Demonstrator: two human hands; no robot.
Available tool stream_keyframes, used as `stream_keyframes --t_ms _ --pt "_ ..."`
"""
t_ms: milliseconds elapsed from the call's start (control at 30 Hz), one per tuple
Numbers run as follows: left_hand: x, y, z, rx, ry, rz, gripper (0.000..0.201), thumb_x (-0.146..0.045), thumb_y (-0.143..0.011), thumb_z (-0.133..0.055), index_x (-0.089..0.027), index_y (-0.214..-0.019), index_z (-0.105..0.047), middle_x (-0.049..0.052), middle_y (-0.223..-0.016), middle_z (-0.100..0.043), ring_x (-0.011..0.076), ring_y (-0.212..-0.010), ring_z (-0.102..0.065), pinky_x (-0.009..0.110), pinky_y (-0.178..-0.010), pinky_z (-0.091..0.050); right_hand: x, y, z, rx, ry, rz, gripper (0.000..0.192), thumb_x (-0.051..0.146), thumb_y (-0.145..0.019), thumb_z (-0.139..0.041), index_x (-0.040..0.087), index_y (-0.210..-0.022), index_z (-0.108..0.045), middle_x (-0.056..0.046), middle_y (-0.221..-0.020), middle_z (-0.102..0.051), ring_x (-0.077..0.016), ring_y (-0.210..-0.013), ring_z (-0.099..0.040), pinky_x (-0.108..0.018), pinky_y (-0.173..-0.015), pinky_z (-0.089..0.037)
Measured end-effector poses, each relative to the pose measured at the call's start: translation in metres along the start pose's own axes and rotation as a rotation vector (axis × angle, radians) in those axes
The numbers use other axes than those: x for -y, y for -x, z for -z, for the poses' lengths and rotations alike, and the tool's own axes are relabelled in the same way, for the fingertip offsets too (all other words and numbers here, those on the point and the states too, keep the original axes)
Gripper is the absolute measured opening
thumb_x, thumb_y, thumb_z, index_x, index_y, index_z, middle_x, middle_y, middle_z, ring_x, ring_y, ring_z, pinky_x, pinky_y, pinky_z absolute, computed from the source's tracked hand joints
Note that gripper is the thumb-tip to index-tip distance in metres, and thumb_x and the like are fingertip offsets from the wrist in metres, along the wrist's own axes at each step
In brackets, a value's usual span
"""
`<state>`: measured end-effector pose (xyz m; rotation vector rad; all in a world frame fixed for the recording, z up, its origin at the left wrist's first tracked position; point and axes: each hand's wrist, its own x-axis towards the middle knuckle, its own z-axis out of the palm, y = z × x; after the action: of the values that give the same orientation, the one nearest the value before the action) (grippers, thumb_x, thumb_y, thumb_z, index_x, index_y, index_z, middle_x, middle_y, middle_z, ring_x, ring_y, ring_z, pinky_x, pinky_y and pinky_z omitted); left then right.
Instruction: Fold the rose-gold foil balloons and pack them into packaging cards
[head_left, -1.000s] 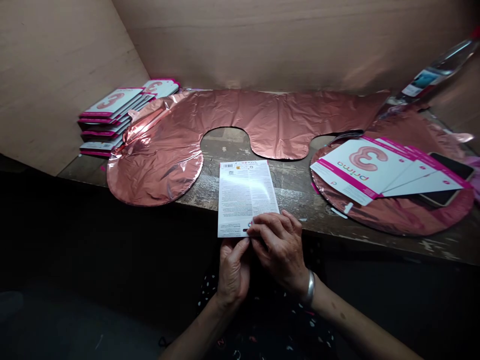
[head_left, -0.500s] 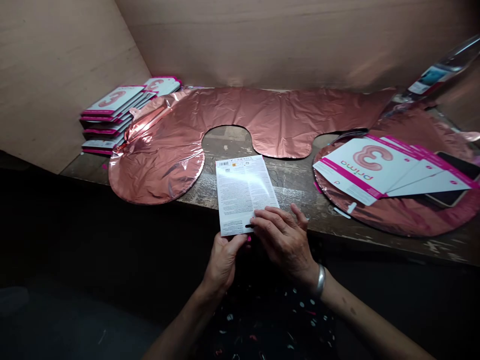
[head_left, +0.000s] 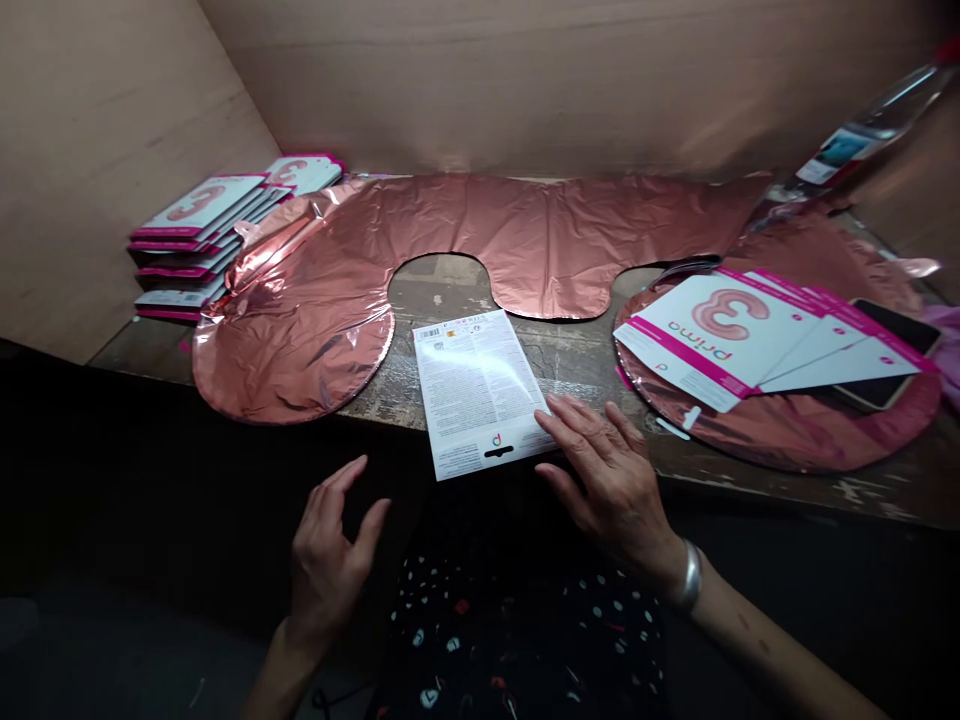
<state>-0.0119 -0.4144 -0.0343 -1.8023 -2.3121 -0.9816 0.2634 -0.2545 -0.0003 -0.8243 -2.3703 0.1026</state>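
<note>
A white printed packet [head_left: 474, 392] lies back side up at the near edge of the wooden bench [head_left: 585, 365], its hang-hole end overhanging toward me. My right hand [head_left: 606, 470] rests flat beside it, fingertips touching its right lower corner. My left hand [head_left: 330, 555] hovers below the bench edge with fingers spread, holding nothing, well left of the packet. A large flat rose-gold foil balloon [head_left: 465, 235] shaped like a 3 is spread across the bench behind the packet.
A stack of pink-edged packets [head_left: 199, 240] stands at the far left. Fanned cards printed with a 3 [head_left: 720, 335] lie on the balloon's right lobe, over a dark phone [head_left: 892, 330]. Plywood walls close in the back and left. A plastic-wrapped item [head_left: 855, 140] leans at the far right.
My left hand let go of the packet's near end and dropped down and left, opening. My right hand slid to the packet's right corner and flattened; the hang hole now shows.
</note>
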Motion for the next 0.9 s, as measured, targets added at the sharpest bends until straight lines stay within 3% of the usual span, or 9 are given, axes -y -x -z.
stream_keyframes --t_ms 33,100,167,233,400,600,733,900 --pt "-0.014 -0.009 0.001 -0.055 0.048 -0.125 0.049 -0.031 -0.088 -0.064 -0.017 -0.134 -0.052 0.015 -0.126 -0.064 0.0297 -0.117 -0.061 0.042 -0.097 -0.050 -0.002 0.003 0.001 0.020 0.013 0.035 0.049 0.028 -0.096 -0.055 0.020 -0.143 -0.045 -0.011 -0.141 -0.056 -0.0249 -0.132 -0.050 -0.045 -0.116 -0.028" --pt "-0.038 -0.028 -0.003 -0.037 0.095 -0.384 0.064 -0.029 -0.085 -0.070 -0.018 -0.142 -0.045 0.015 -0.134 -0.060 0.0319 -0.131 -0.051 0.045 -0.107 -0.043 -0.006 0.007 0.001 0.079 0.033 0.112 0.050 0.026 -0.096 -0.055 0.018 -0.144 -0.044 -0.011 -0.143 -0.054 -0.0242 -0.134 -0.049 -0.044 -0.117 -0.027" --pt "-0.050 -0.044 -0.015 0.048 0.087 -0.580 0.064 -0.027 -0.086 -0.070 -0.017 -0.143 -0.045 0.015 -0.136 -0.060 0.0319 -0.137 -0.044 0.047 -0.112 -0.038 -0.007 0.009 -0.001 0.136 0.053 0.168 0.049 0.026 -0.097 -0.054 0.017 -0.144 -0.044 -0.010 -0.145 -0.052 -0.0237 -0.135 -0.047 -0.044 -0.118 -0.026" --pt "-0.050 -0.056 -0.030 0.116 0.067 -0.685 0.055 -0.023 -0.090 -0.064 -0.016 -0.141 -0.048 0.013 -0.134 -0.061 0.0296 -0.138 -0.044 0.046 -0.115 -0.034 -0.006 0.010 -0.004 0.164 0.071 0.180 0.048 0.026 -0.097 -0.053 0.017 -0.144 -0.045 -0.010 -0.146 -0.050 -0.0234 -0.136 -0.046 -0.043 -0.118 -0.027" --pt "-0.035 -0.063 -0.051 0.055 0.093 -0.679 0.043 -0.009 -0.096 -0.047 -0.021 -0.136 -0.055 0.008 -0.127 -0.066 0.0207 -0.128 -0.055 0.038 -0.111 -0.040 -0.004 0.012 -0.010 0.146 0.093 0.150 0.048 0.020 -0.097 -0.053 0.018 -0.144 -0.046 -0.009 -0.144 -0.052 -0.0230 -0.135 -0.047 -0.044 -0.117 -0.029" --pt "-0.033 -0.071 -0.052 -0.008 0.231 -0.676 0.033 -0.012 -0.096 -0.051 -0.024 -0.123 -0.066 0.005 -0.119 -0.070 0.0175 -0.119 -0.062 0.032 -0.104 -0.046 -0.007 0.011 -0.012 0.097 0.075 0.102 0.039 0.016 -0.096 -0.052 0.022 -0.135 -0.056 -0.006 -0.138 -0.059 -0.0239 -0.129 -0.054 -0.045 -0.115 -0.028" --pt "-0.045 -0.089 -0.037 -0.030 0.331 -0.652 0.027 -0.011 -0.096 -0.051 -0.023 -0.109 -0.071 0.005 -0.111 -0.074 0.0177 -0.112 -0.067 0.034 -0.100 -0.050 -0.014 -0.010 -0.002 -0.052 -0.057 0.058 0.023 0.021 -0.094 -0.060 0.027 -0.115 -0.068 -0.002 -0.119 -0.072 -0.0210 -0.111 -0.066 -0.045 -0.111 -0.031" --pt "-0.092 -0.142 0.010 -0.181 0.529 -0.483 0.018 -0.014 -0.091 -0.060 -0.023 -0.099 -0.073 0.001 -0.101 -0.077 0.0187 -0.098 -0.072 0.040 -0.101 -0.049 -0.020 -0.077 0.034 -0.272 -0.467 -0.094 0.010 0.027 -0.089 -0.066 0.026 -0.096 -0.073 -0.003 -0.107 -0.075 -0.0217 -0.101 -0.068 -0.041 -0.095 -0.047"
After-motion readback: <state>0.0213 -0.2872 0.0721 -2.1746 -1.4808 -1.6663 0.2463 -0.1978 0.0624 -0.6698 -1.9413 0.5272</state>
